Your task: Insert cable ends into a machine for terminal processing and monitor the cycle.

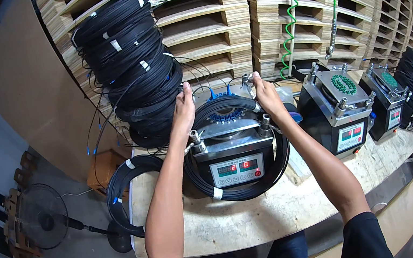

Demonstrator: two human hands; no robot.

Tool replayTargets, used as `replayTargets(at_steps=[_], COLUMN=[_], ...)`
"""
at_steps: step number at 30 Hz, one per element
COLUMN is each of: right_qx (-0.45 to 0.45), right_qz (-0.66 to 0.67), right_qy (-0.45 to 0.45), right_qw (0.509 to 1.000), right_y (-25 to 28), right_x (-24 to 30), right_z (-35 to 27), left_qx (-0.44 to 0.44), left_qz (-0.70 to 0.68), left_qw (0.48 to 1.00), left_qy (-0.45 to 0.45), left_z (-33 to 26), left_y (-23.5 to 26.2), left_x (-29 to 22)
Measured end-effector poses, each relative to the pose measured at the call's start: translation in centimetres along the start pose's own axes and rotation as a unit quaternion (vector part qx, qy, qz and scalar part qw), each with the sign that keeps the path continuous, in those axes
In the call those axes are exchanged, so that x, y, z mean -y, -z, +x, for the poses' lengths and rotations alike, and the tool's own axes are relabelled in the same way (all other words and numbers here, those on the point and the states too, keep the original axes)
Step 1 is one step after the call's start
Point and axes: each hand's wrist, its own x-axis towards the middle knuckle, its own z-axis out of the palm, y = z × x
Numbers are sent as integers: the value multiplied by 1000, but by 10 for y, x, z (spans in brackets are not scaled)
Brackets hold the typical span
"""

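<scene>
Two bare hands reach over the grey metal winding machine with a red digital display (pixel 236 163), which serves as landmark here. A black coil of thin cable (pixel 244 191) lies looped flat around that machine, its ring ringing the base and its near arc hanging below the display. At the machine's far left corner the left hand (pixel 183 110) rests with fingers bent over the coil's far arc, seemingly gripping the strands, though the fingertips are hidden. At the far right corner the right hand (pixel 266 96) curls likewise over the same arc. Both hands sit equally near the coil, which extends toward the person. Left of the machine leans a tall stack of black cable coils (pixel 129 60).
</scene>
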Motion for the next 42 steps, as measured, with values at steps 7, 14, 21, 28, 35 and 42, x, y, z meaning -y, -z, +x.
replayTargets(at_steps=[7, 14, 21, 28, 35, 42], right_qx=[-93, -64, -39, -86, -67, -75], right_qz=[107, 47, 12, 66, 49, 39], right_qy=[97, 43, 28, 85, 47, 50], right_qw=[985, 996, 999, 990, 995, 995], right_y=[-10, -5, -8, -10, -5, -11], right_x=[-7, -3, -2, -3, 3, -5], right_z=[0, -1, 1, -1, -4, 0], left_qx=[19, 32, 30, 25, 23, 29], left_qz=[-4, -20, -10, 10, 10, -5], left_qw=[1000, 999, 999, 1000, 1000, 999], left_qy=[-21, -12, -9, 6, -11, -12], left_z=[13, 17, 17, 1, 2, 5], left_y=[0, -1, 1, 3, 2, 2], left_x=[12, 18, 21, 3, 5, 10])
